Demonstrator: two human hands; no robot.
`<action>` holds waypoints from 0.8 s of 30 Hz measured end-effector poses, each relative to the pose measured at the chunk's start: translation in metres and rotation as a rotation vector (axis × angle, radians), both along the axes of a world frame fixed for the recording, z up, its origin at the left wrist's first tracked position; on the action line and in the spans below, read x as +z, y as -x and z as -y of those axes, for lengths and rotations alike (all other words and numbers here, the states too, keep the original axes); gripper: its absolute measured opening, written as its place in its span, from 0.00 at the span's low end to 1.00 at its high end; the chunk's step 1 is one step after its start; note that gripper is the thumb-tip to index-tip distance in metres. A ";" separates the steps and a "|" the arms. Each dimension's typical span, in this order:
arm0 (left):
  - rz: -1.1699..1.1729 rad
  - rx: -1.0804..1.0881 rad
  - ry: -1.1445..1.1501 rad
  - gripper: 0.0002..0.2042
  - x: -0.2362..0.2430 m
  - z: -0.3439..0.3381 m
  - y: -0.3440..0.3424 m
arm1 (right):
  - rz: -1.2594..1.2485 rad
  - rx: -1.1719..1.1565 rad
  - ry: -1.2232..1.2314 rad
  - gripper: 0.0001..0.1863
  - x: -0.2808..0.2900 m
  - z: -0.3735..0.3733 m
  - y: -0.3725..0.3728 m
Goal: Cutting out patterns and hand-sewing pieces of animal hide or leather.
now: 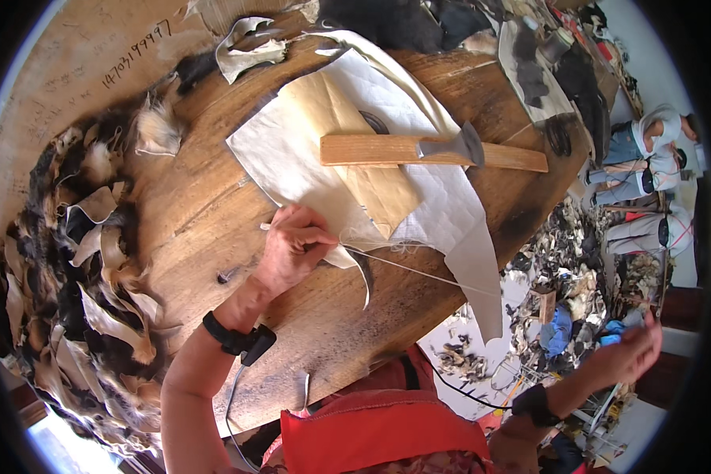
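Observation:
My left hand is closed in a pinch on the near edge of a pale hide, which lies skin side up on the table. A thin thread runs from beside these fingers toward the right, over the hide's narrow tail. Far out to the right, above the floor, my right hand has its fingers curled; the thread fades from sight before it, and what the fingers hold is too small to tell. On the hide rest a tan sheet, a wooden bar and a dark metal tool head.
Fur scraps heap along the wooden table's left side. Dark pelts lie at the back, and black-handled scissors at the right edge. More scraps cover the floor, where several people stand.

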State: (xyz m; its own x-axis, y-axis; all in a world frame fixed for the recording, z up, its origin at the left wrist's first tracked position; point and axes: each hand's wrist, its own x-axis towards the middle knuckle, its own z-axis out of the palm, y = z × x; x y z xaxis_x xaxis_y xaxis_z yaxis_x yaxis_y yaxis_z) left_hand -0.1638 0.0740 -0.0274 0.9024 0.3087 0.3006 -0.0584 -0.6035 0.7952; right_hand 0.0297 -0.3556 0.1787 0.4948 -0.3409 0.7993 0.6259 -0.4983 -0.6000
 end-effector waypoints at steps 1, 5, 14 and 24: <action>-0.002 0.001 -0.008 0.06 0.001 0.000 0.001 | 0.139 -0.065 0.002 0.13 0.008 0.026 -0.005; -0.005 -0.002 -0.012 0.06 0.001 -0.003 0.003 | 0.391 -0.411 0.222 0.18 0.042 0.140 -0.030; -0.018 0.009 -0.016 0.07 0.003 -0.002 0.003 | 0.014 -0.265 0.583 0.11 -0.008 0.135 -0.049; -0.007 -0.023 0.008 0.10 0.001 -0.004 0.002 | -0.847 1.127 0.725 0.15 -0.167 -0.258 0.043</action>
